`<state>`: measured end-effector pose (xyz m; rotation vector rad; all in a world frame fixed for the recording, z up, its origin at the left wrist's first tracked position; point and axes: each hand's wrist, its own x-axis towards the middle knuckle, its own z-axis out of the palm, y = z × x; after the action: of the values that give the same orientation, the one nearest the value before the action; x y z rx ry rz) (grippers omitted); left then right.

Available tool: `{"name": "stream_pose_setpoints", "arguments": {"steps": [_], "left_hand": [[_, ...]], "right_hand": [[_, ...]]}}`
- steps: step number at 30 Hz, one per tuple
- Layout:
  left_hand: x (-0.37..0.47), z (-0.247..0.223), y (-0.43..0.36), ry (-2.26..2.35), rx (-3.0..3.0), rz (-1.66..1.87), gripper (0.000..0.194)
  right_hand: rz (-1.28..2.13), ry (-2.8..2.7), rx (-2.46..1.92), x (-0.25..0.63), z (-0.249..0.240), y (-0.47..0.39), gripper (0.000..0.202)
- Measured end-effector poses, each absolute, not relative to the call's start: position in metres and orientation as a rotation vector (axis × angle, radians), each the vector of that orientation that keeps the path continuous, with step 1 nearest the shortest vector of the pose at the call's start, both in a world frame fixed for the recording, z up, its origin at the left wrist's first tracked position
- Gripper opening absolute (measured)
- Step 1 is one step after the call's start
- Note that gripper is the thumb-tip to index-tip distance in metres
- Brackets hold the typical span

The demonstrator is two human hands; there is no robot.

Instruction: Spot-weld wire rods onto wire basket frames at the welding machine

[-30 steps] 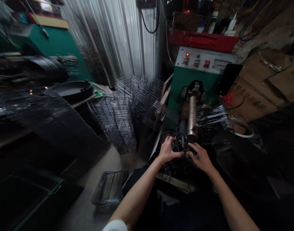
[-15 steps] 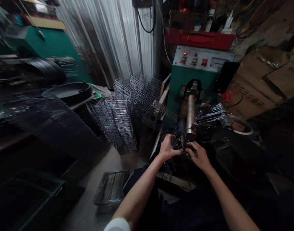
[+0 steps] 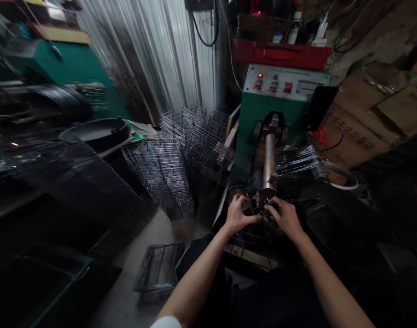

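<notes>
Beneath the electrodes of a green spot welding machine [image 3: 251, 114], both my hands are close together. My left hand [image 3: 235, 216] is curled around the edge of a dark wire frame [image 3: 244, 238], thumb stretched to the right. From the other side my right hand [image 3: 284, 217] pinches with thumb and fingertips near the same frame; what lies between the fingertips is too dark and small to make out. The thick metal arm [image 3: 269, 164] of the machine ends just above my fingers. A bundle of thin metal wires [image 3: 297, 160] lies right of the arm.
Stacked wire baskets [image 3: 164, 168] stand to the left of the machine. One wire basket [image 3: 159, 266] sits on the floor by my leg. A cardboard box [image 3: 355, 123] is at the right, and a red toolbox [image 3: 280, 53] lies behind the control panel [image 3: 283, 83].
My right hand has shifted slightly right and its fingers have drawn in. The left hand stays nearly in place on the wire frame. The whole view has shifted a little.
</notes>
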<state>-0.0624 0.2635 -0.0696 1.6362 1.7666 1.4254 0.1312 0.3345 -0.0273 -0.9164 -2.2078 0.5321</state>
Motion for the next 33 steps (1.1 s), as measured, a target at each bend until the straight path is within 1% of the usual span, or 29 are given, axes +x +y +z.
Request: {"name": "stream_pose_setpoints", "arguments": {"steps": [5,11,20,25,29,33], "left_hand": [[-0.059,-0.071,0.256,1.727,1.611,1.508,0.06],[-0.064,-0.077,0.256,1.691,1.597,1.521,0.067],[-0.072,-0.076,0.271,1.61,1.571,1.579,0.065],[-0.075,-0.082,0.278,1.534,1.575,1.614,0.066],[-0.077,-0.086,0.28,1.511,1.553,1.617,0.066],[-0.078,-0.088,0.282,1.503,1.556,1.634,0.067]], "right_hand": [[0.49,-2.099,-0.975,0.123,-0.034,0.334,0.023],[0.575,-2.098,-0.983,0.119,-0.038,0.338,0.023],[0.66,-1.948,-1.061,0.128,-0.029,0.339,0.034],[0.683,-2.043,-0.986,0.131,-0.02,0.331,0.028],[0.593,-2.299,-0.894,0.133,-0.021,0.325,0.022],[0.516,-2.327,-0.848,0.132,-0.025,0.317,0.013]]}}
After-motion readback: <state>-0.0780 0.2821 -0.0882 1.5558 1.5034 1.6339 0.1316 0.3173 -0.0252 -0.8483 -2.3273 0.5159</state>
